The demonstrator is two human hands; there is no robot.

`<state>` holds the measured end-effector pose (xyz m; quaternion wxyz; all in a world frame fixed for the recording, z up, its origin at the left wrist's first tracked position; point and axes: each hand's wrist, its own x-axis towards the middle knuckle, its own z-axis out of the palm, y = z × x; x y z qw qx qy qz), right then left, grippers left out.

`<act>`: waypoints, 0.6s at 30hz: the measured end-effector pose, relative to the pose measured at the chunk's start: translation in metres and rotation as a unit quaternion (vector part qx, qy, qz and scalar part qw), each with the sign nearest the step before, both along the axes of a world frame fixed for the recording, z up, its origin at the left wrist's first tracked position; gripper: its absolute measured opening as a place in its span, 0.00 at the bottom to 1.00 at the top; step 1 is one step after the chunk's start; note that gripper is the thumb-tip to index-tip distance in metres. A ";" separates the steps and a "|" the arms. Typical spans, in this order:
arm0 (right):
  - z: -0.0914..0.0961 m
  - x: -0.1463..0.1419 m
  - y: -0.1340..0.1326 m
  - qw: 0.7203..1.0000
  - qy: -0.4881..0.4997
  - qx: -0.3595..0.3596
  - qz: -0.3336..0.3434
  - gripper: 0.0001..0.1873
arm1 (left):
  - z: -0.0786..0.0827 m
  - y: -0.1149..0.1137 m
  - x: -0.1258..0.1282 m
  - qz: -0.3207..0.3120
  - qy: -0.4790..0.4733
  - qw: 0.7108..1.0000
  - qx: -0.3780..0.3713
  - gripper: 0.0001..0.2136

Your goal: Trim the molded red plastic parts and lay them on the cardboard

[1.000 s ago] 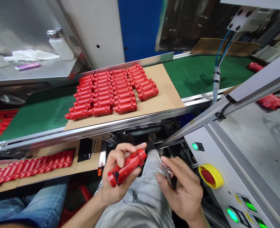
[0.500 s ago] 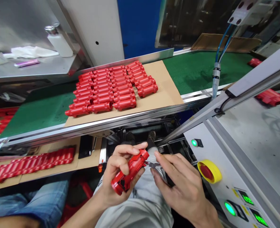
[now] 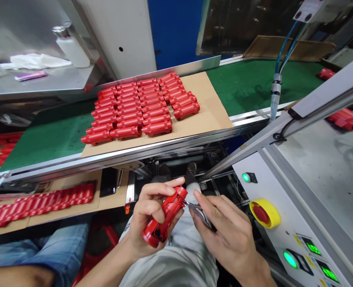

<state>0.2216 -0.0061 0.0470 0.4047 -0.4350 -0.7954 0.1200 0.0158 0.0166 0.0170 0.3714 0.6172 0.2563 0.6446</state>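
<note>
A red plastic cylindrical housing (image 3: pixel 166 217) with an open, cut-out side lies tilted in my left hand (image 3: pixel 148 213), whose fingers wrap round it. Dark parts show inside its lower end. My right hand (image 3: pixel 227 233) pinches a slim pointed metal tool (image 3: pixel 198 208) between thumb and fingers. The tool's thin tip meets the side of the housing near its upper end; whether it grips anything there is too small to tell. Both hands are over my lap, below the conveyor's front rail.
Rows of similar red housings (image 3: pixel 128 109) lie on cardboard (image 3: pixel 212 107) over a green conveyor (image 3: pixel 239 83). More red parts (image 3: pixel 65 197) line a lower shelf at left, beside a dark phone (image 3: pixel 107 182). A control panel with a red-and-yellow emergency button (image 3: pixel 264 213) stands at right. Someone's jeans-clad leg (image 3: pixel 41 247) is close at left.
The view has shifted slightly. My hands keep nearly the same hold, with the housing turned a little and the tool's tip still at its side.
</note>
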 end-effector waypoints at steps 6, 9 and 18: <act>-0.003 -0.001 0.002 1.000 0.016 -0.010 0.013 0.31 | -0.003 0.002 -0.004 -0.008 0.021 1.000 0.002 0.20; -0.005 -0.001 0.003 0.999 0.021 -0.025 0.011 0.30 | -0.004 0.003 -0.005 -0.003 0.031 1.000 0.005 0.20; -0.007 0.000 0.003 0.999 0.039 -0.035 0.013 0.27 | -0.005 0.004 -0.004 -0.009 0.032 0.999 -0.001 0.20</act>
